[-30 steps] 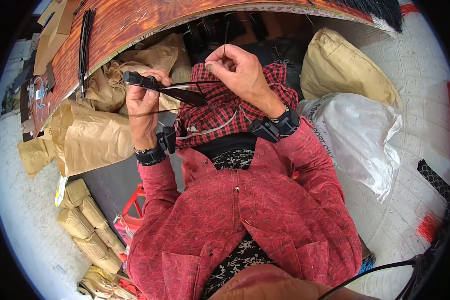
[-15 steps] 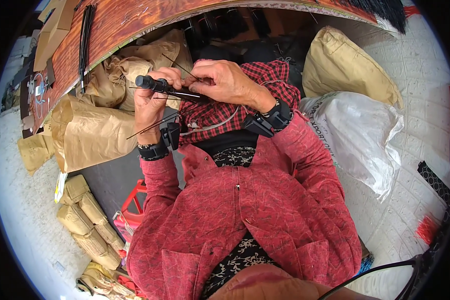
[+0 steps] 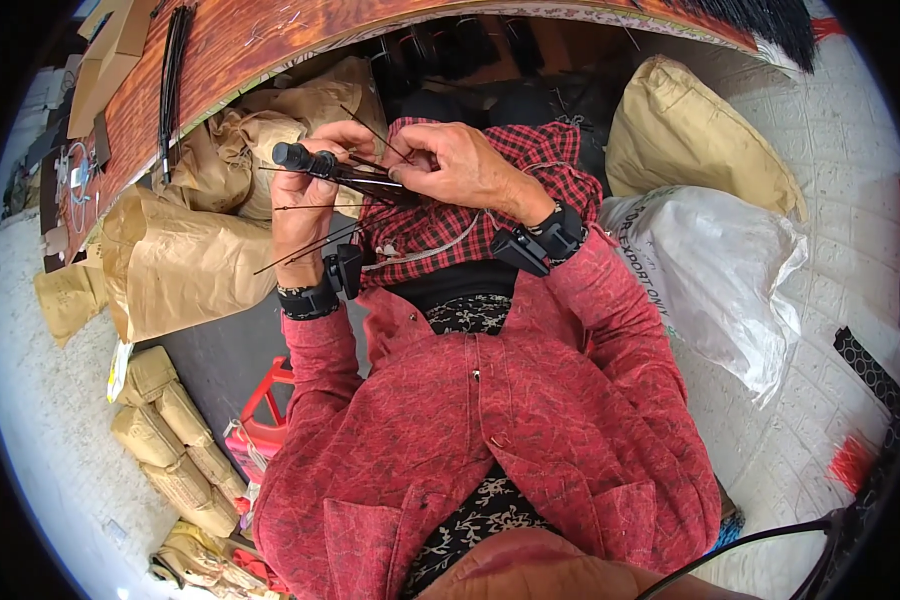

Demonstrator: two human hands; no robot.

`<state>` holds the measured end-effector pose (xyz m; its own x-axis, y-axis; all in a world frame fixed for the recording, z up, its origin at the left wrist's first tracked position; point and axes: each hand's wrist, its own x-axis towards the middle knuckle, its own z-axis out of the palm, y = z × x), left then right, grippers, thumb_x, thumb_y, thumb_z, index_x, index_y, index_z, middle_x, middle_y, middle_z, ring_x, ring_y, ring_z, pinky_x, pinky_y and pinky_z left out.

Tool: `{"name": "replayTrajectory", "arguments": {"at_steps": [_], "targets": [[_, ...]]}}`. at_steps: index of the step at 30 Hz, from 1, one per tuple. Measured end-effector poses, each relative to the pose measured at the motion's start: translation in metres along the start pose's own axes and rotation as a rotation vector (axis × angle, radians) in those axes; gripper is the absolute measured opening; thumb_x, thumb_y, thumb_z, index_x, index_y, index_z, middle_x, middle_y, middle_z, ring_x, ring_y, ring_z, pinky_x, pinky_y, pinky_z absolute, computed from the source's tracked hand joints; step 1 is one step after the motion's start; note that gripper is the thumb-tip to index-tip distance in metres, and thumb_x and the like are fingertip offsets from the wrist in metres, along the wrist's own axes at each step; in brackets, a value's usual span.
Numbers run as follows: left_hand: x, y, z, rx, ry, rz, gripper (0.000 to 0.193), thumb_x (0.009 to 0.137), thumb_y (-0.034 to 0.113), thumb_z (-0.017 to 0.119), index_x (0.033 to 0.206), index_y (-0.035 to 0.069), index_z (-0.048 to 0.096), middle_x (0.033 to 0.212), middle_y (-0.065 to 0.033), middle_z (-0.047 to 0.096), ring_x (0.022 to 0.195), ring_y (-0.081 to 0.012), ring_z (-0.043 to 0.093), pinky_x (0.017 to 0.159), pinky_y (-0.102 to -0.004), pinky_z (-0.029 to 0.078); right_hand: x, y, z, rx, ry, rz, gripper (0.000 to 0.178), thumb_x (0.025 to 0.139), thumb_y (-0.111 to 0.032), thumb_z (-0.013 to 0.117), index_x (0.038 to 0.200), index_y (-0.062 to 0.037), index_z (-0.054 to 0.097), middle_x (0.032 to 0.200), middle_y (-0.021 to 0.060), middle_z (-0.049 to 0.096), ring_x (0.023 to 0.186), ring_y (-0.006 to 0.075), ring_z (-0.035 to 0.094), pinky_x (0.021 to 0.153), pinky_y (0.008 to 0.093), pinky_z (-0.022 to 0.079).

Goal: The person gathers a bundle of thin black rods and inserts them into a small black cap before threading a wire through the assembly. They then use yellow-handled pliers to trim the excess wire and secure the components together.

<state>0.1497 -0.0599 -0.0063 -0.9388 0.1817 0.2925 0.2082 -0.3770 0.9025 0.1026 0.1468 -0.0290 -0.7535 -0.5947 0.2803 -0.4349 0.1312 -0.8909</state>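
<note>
In front of me, above my lap, is a black umbrella frame [image 3: 317,163] with a round knob at its left end and thin ribs sticking out several ways. My left hand [image 3: 300,195] is closed around it near the knob end. From the right, my right hand [image 3: 465,168] pinches at the thin ribs with bent fingers; its fingertips partly hide what they grip. A red and black checked cloth [image 3: 440,240] lies over my lap under both hands.
A wooden table [image 3: 260,35] curves across the far side, with a bundle of black rods [image 3: 175,90] on it. Brown paper [image 3: 185,265] crumples at left. A tan sack [image 3: 685,135] and white plastic bag [image 3: 715,270] stand at right. Wrapped brown bundles [image 3: 175,440] lie lower left.
My right hand has shifted slightly right and its fingers have lifted off the frame's body, showing more of the ribs. My left fingers have moved a little on the frame.
</note>
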Motion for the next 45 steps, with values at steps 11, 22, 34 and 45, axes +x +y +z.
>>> {"name": "replayTrajectory", "arguments": {"at_steps": [11, 22, 34, 45], "targets": [[-0.005, -0.004, -0.006, -0.091, 0.172, -0.023, 0.026, 0.092, 0.019, 0.067, 0.11, 0.001, 0.059, 0.121, -0.0175, 0.057, 0.103, -0.0226, 0.06, 0.092, -0.0364, 0.051, -0.009, 0.005, -0.005, 0.137, 0.019, 0.176, 0.017, 0.082, -0.015, 0.068, 0.092, -0.0019, 0.064, 0.068, 0.0025, 0.054, 0.061, 0.013, 0.05, 0.056, 0.0292, 0.041], [-0.002, -0.004, -0.003, -0.058, 0.147, -0.016, 0.031, 0.092, 0.018, 0.067, 0.115, 0.0, 0.056, 0.115, -0.0146, 0.058, 0.103, -0.0215, 0.058, 0.093, -0.0364, 0.049, 0.003, 0.003, 0.005, 0.037, 0.013, -0.003, 0.02, 0.085, -0.018, 0.073, 0.093, -0.0016, 0.066, 0.067, 0.0, 0.051, 0.06, 0.0081, 0.045, 0.055, 0.0278, 0.038], [0.001, -0.008, -0.002, -0.012, 0.315, -0.009, 0.03, 0.092, 0.011, 0.064, 0.117, -0.003, 0.054, 0.111, -0.0157, 0.062, 0.103, -0.0229, 0.059, 0.094, -0.0355, 0.047, 0.003, -0.01, -0.004, 0.227, 0.041, 0.16, 0.022, 0.089, -0.016, 0.069, 0.101, 0.0012, 0.065, 0.084, 0.0038, 0.068, 0.075, 0.0083, 0.061, 0.065, 0.024, 0.049], [0.0, -0.006, 0.003, -0.089, 0.256, 0.038, 0.03, 0.091, 0.011, 0.063, 0.116, -0.002, 0.055, 0.109, -0.0178, 0.063, 0.105, -0.0263, 0.06, 0.094, -0.038, 0.047, -0.001, -0.009, -0.01, 0.263, 0.033, 0.17, 0.021, 0.094, -0.017, 0.062, 0.103, 0.0022, 0.064, 0.091, 0.0079, 0.07, 0.083, 0.0121, 0.066, 0.075, 0.0255, 0.052]]}}
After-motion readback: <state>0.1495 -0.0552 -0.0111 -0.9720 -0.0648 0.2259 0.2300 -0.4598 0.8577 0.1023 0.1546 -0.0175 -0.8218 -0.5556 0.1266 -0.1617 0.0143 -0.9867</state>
